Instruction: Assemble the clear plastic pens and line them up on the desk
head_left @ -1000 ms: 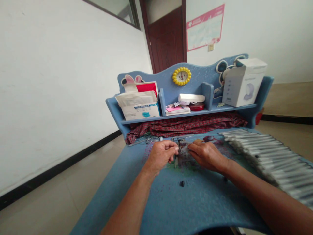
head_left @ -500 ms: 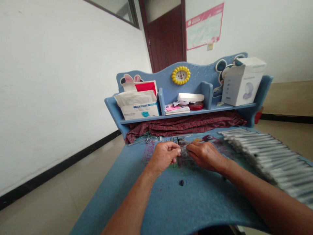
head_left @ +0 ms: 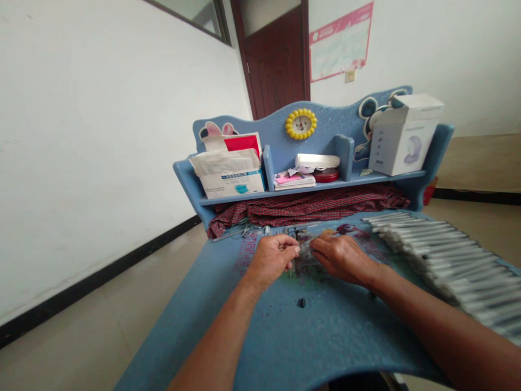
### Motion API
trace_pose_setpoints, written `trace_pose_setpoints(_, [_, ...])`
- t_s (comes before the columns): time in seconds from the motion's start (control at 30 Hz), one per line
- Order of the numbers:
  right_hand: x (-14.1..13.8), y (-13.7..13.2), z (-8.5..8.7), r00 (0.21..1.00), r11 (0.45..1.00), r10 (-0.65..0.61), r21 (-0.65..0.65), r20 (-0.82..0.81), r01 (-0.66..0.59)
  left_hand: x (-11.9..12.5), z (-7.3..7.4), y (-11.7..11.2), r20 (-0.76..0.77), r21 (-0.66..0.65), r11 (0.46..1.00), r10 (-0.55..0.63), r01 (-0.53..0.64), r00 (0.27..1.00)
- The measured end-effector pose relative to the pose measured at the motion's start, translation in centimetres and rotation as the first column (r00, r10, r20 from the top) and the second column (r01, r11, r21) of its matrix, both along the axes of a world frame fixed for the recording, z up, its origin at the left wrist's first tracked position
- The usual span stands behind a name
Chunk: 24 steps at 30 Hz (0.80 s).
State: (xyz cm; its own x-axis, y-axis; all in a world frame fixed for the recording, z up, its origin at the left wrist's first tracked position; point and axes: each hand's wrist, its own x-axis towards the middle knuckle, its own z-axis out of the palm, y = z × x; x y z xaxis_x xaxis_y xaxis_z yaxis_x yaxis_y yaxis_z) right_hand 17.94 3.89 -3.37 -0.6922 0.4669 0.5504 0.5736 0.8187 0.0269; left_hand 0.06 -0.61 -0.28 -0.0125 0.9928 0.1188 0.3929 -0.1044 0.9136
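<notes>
Over the middle of the blue desk (head_left: 195, 315), my left hand (head_left: 274, 258) is closed in a pinch, thumb against fingertips. What lies between them is too small to name. My right hand (head_left: 340, 256) is closed a short way to its right, fingers pressed together around something thin and pale that I cannot make out. The two sets of fingertips almost meet. A small black piece (head_left: 302, 302) lies on the desk in front of the hands. Several thin metal pieces (head_left: 246, 229) lie beyond my left hand.
On the right, several pale rods (head_left: 439, 250) lie side by side in a heap. A folded checked cloth (head_left: 309, 206) sits under the shelf. The shelf carries a face-mask box (head_left: 234, 184), papers (head_left: 295, 182) and a white carton (head_left: 405, 136).
Both hands hold nearly the same place and the same pinched grip. The whole view has shifted very slightly.
</notes>
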Motion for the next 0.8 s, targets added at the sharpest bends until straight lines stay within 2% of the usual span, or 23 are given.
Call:
trace_pose_setpoints(0.23, [0.0, -0.2, 0.1, 0.998, 0.999, -0.036, -0.015, 0.042, 0.036, 0.1, -0.2, 0.1, -0.071, 0.012, 1.0, -0.008, 0.009, 0.997])
trace_pose_setpoints(0.43, [0.0, -0.2, 0.1, 0.998, 0.999, -0.019, -0.033, 0.059, 0.021, 0.1, -0.6, 0.2, -0.127, 0.04, 0.999, 0.024, -0.019, 0.992])
trace_pose_setpoints(0.8, [0.0, -0.2, 0.0, 0.995, 0.999, -0.023, -0.024, 0.099, 0.026, 0.1, -1.1, 0.3, -0.142, 0.042, 0.999, -0.009, 0.015, 0.99])
